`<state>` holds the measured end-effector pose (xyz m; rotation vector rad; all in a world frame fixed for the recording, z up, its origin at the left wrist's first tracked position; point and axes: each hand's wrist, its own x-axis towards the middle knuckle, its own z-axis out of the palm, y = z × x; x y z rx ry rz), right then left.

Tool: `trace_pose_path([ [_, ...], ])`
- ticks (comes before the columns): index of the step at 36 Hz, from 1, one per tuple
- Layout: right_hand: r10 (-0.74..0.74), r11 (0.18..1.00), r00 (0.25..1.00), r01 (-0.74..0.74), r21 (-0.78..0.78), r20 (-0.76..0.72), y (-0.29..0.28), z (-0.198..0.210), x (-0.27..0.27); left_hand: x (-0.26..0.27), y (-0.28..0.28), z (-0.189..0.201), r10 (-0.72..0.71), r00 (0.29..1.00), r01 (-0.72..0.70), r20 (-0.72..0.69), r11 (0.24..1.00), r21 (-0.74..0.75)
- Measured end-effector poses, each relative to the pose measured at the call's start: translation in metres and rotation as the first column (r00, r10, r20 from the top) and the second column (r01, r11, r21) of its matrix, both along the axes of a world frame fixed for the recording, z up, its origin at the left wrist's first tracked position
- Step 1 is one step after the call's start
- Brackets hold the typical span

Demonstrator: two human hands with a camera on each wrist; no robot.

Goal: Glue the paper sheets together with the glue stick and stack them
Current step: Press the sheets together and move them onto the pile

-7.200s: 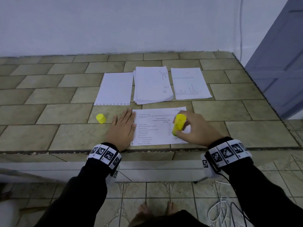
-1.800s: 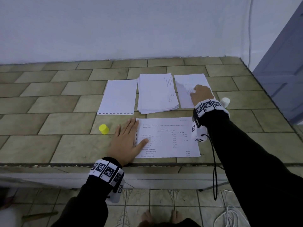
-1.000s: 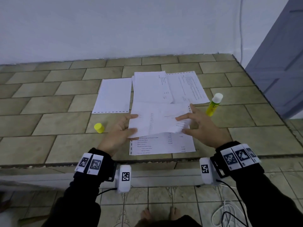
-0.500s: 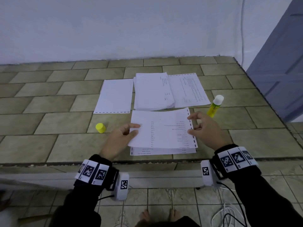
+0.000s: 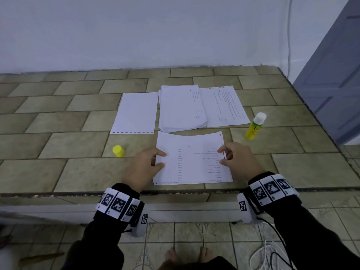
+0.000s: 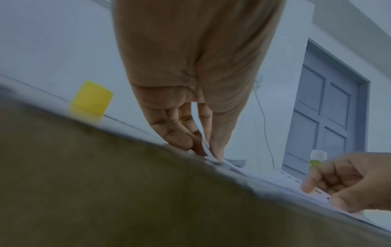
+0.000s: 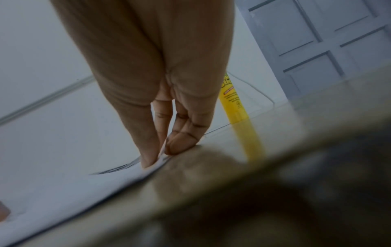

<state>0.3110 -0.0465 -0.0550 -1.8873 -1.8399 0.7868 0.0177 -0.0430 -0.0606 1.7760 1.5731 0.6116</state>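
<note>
Hands work one printed sheet lying over another near the tiled counter's front edge, the left hand pinching its left edge and the right hand pinching its right, while the uncapped glue stick stands just right and its yellow cap left.

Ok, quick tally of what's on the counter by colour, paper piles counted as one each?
White paper lots: 4: blank sheet, thick stack, printed sheet, held sheets.
Yellow: 2: glue stick, cap.
Total: 6
</note>
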Motion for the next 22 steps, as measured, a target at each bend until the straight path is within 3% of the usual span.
trace_pose_path([
  [7,-0.037,0.999,0.996,0.035,-0.025,-0.076,0.0003,-0.0011,0.0061,-0.0004,-0.0018,0.0014,0.005,1.0,-0.005,0.016,1.0,-0.009],
  [22,-0.03,0.999,0.995,0.027,-0.033,-0.098,-0.0001,-0.0012,0.0073,-0.0037,0.0,-0.0007,-0.009,0.999,0.009,0.042,1.0,-0.004],
])
